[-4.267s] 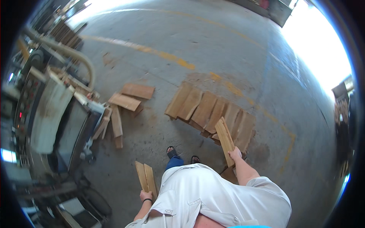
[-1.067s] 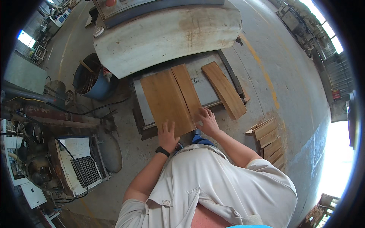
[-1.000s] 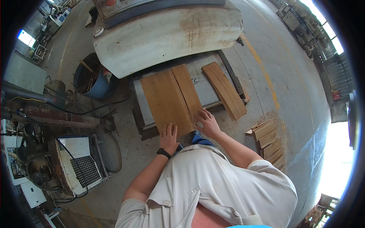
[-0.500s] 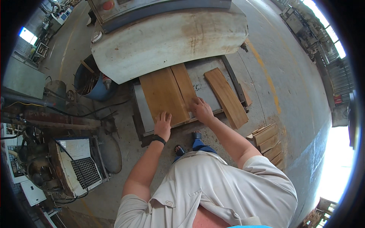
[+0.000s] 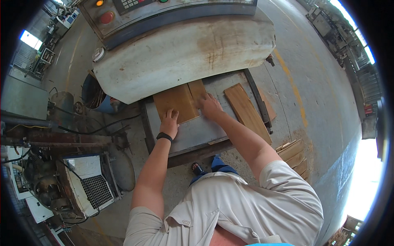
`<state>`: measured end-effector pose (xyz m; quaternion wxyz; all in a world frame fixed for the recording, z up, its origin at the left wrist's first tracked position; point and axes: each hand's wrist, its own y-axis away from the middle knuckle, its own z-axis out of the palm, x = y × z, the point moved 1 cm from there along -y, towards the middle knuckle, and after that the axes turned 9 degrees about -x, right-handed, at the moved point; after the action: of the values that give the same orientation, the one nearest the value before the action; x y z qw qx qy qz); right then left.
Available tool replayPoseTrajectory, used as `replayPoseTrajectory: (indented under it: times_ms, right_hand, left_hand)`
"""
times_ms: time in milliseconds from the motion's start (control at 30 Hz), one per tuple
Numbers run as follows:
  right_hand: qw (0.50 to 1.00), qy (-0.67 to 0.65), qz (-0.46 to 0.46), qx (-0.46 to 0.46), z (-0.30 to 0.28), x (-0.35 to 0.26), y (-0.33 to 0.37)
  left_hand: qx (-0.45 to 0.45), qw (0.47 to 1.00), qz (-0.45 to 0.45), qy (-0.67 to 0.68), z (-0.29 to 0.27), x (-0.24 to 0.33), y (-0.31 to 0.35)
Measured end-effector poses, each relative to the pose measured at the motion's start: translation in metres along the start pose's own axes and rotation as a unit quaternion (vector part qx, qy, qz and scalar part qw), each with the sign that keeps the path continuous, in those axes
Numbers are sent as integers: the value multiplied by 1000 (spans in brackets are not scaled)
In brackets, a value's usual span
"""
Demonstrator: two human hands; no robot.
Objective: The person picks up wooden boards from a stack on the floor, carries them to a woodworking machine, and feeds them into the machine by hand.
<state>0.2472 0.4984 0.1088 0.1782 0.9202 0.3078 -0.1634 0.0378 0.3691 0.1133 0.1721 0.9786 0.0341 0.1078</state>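
A wide brown wooden board (image 5: pixel 174 100) lies flat on the metal table (image 5: pixel 191 135), its far end under the machine's pale hood. Against its right side lies a narrower board (image 5: pixel 197 89), also partly under the hood. My left hand (image 5: pixel 169 124) rests on the near end of the wide board, fingers stretched over its top and holding nothing. On the near end of the narrow board lies my right hand (image 5: pixel 211 108), its fingers apart and slightly blurred at the tips. Both boards' far ends are hidden.
The pale machine hood (image 5: pixel 180 53) spans the table's far side, below a control panel (image 5: pixel 131 14). A loose board (image 5: pixel 246 110) lies along the table's right side. Several boards (image 5: pixel 293 153) are piled on the floor. At left stand a blue bin (image 5: pixel 107 104) and machinery (image 5: pixel 88 180).
Both boards have moved away from me, farther under the hood, with my hands on them. More bare table shows at the near edge. My body is closer to the machine.
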Motion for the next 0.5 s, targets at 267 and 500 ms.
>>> replayPoseTrajectory:
  times_ms: [267, 500]
  right_hand:
    - [997, 48, -21, -50, -4, -28, -12]
    - [998, 35, -54, 7, 12, -30, -37]
  left_hand:
    - [35, 999, 9, 34, -9, -13, -32]
    - [53, 995, -13, 83, -20, -18, -49]
